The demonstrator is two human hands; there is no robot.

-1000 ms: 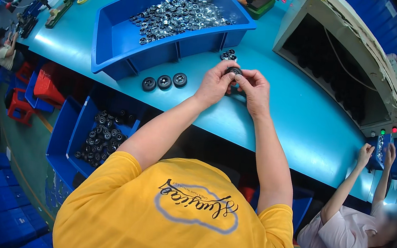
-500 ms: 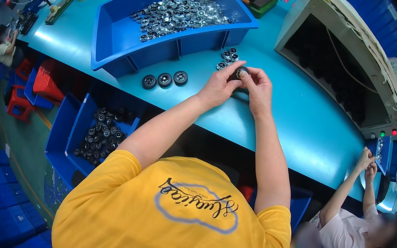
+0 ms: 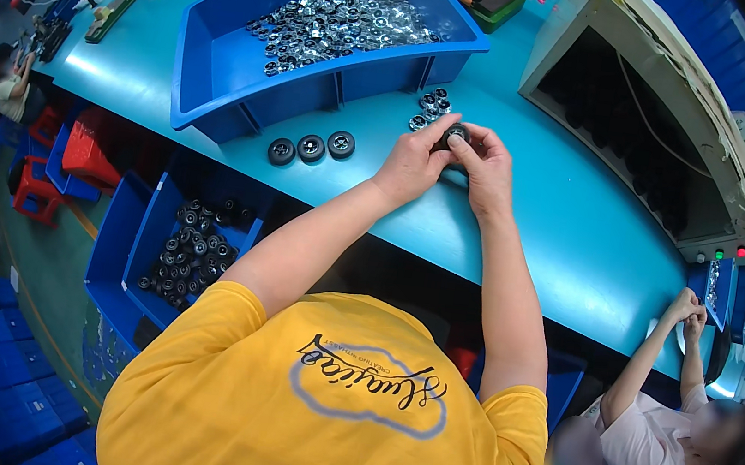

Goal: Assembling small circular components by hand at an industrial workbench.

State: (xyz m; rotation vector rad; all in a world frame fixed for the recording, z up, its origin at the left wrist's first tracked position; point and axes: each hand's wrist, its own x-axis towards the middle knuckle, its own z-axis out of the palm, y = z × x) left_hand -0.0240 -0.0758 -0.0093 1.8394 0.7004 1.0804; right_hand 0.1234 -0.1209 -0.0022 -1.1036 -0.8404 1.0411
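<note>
Between my two hands is a small black wheel (image 3: pixel 456 134) with a shiny hub. My left hand (image 3: pixel 413 162) grips its left side, and my right hand (image 3: pixel 486 171) pinches it from the right, thumb over the hub. Just beyond my fingers lie several loose chrome hubs (image 3: pixel 433 102), partly hidden by my hand. Left of my hands, 3 black wheels (image 3: pixel 311 148) stand in a row on the blue-green table. Behind them a large blue bin (image 3: pixel 216 65) holds a heap of chrome hubs (image 3: pixel 346 29).
At the right stands a pale, box-shaped machine (image 3: pixel 648 108) with a dark opening. Below the table's left edge, a blue crate (image 3: pixel 145 232) holds finished-looking black wheels (image 3: pixel 193 252). A co-worker's hands (image 3: pixel 686 311) are at the table's right end. Red stools (image 3: pixel 41 190) stand at the left.
My hands still hold the wheel together, with only a slight shift of the fingers. The co-worker's hands have moved a little. The rest of the table looks the same.
</note>
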